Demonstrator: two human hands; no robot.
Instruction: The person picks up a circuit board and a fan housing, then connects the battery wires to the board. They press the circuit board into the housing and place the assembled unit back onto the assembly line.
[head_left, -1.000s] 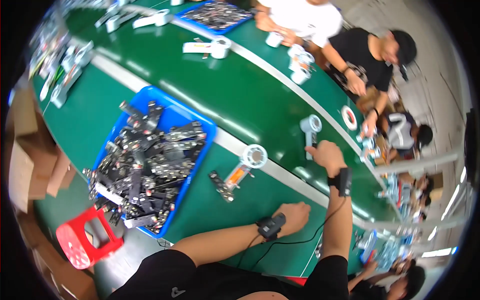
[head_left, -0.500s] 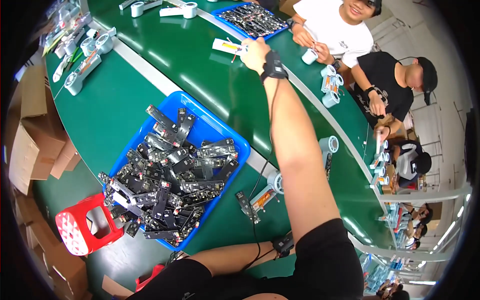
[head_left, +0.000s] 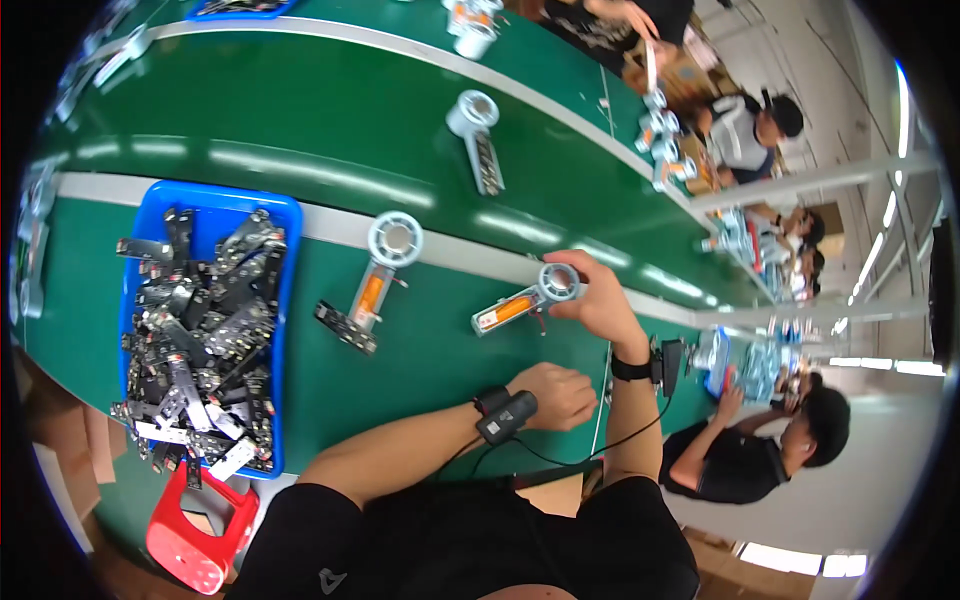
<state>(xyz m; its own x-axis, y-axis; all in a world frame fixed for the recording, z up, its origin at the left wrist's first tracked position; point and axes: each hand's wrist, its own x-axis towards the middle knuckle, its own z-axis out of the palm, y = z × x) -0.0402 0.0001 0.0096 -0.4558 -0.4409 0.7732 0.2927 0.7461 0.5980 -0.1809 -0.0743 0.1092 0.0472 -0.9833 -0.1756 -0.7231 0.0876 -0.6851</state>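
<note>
My right hand (head_left: pixel 597 302) grips a pale grey appliance housing (head_left: pixel 511 311) by its round head, thumb and fingers around the rim. An orange cell lies along its open handle, which points left just over the green table. Nearer to me, my left hand (head_left: pixel 558 396) is closed in a loose fist by the table, with nothing showing in it. To the left rests a second housing (head_left: pixel 392 252), also with an orange cell in its handle. A dark circuit-board strip (head_left: pixel 346 327) lies against that handle's lower end.
At the left, a blue bin (head_left: pixel 292 235) is heaped with black board strips. A third housing (head_left: pixel 479 140) lies on the green belt beyond the pale rail. A red stool (head_left: pixel 187 540) stands below the bin. Co-workers sit along the far side and right, one in black (head_left: pixel 740 460).
My right hand has come back from the far side of the belt to the near table with a housing. The view has swung right, and my left hand now shows.
</note>
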